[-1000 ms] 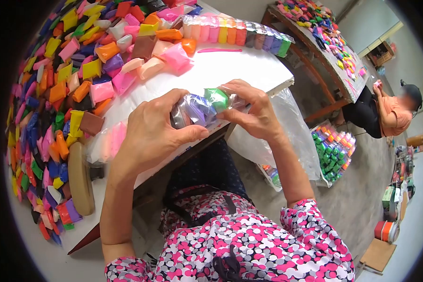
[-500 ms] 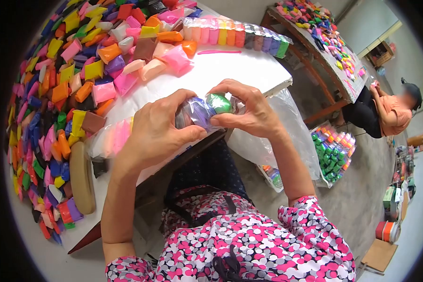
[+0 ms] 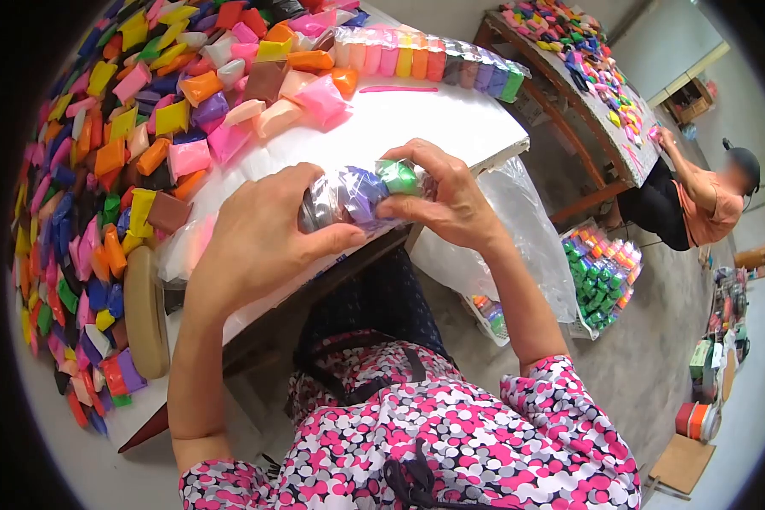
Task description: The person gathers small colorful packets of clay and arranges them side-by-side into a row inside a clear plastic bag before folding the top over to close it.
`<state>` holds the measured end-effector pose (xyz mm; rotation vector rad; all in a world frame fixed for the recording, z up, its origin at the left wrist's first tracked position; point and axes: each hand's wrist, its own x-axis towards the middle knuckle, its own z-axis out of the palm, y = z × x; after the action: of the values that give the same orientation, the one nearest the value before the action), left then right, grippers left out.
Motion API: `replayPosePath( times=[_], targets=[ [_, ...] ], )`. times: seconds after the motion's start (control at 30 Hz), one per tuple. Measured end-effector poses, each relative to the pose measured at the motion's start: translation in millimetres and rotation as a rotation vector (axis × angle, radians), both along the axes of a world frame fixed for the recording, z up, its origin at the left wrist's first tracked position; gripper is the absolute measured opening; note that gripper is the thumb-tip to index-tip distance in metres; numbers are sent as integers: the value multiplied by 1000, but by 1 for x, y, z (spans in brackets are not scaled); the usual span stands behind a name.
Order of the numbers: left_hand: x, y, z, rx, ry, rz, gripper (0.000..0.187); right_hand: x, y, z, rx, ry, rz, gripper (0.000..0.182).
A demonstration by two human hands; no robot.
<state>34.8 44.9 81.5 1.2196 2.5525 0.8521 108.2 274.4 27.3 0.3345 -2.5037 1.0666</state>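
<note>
A long clear plastic bag of coloured clay packets (image 3: 363,192) lies across both my hands over the table's front edge. Dark, blue-purple and green packets show through its film. My left hand (image 3: 268,228) grips the bag's middle, thumb in front and fingers behind, hiding part of it. At the green end, my right hand (image 3: 448,201) holds it between thumb and curled fingers. The bag's other end, with pale pink packets (image 3: 197,242), lies partly behind my left wrist. Further back on the table rests a similar filled bag (image 3: 425,64), in a row of colours.
Loose coloured packets (image 3: 106,161) are heaped over the left of the white table (image 3: 450,123). A tan oblong object (image 3: 150,313) and a pink strip (image 3: 398,89) lie there too. Right are a crate of filled bags (image 3: 602,276), another heaped table (image 3: 561,64) and a seated person (image 3: 710,204).
My left hand has slid left along the bag, so more dark and blue packets show between my hands. My right hand has barely moved. The seated person's arms now stretch toward their table.
</note>
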Motion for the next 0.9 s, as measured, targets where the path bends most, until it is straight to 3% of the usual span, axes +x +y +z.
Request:
replayPosePath(
  times=[0.07,0.2,0.27,0.33,0.47,0.53,0.6,0.67,0.77,0.87,0.9],
  targets=[
    [5,-7,-8,5,233,12,56,-1,7,10,-17,-15,75,70],
    [2,-3,-15,42,156,-15,55,-21,-1,15,-86,100,241,90],
    [1,-3,-14,-2,96,21,54,-31,-9,5,-112,-33,264,84],
    [-1,-7,-27,112,226,26,59,-27,-12,3,-72,-86,215,82],
    [-5,-43,-21,46,482,60,70,-20,-2,7,-151,-100,261,94],
    [-1,-58,-18,-30,409,132,69,-17,5,14,-254,-72,329,101],
    [1,-62,-21,-1,402,154,64,-16,-3,34,26,127,150,112],
    [-2,-55,-29,44,446,140,60,-19,-30,48,301,344,140,108],
    [-1,-49,-40,22,542,170,59,-29,-67,33,626,331,87,86],
    [-1,-62,-47,-69,652,233,64,-24,-68,26,811,55,-70,80],
    [1,-69,-50,-104,686,258,67,-23,-62,21,814,179,-86,80]
  ],
)
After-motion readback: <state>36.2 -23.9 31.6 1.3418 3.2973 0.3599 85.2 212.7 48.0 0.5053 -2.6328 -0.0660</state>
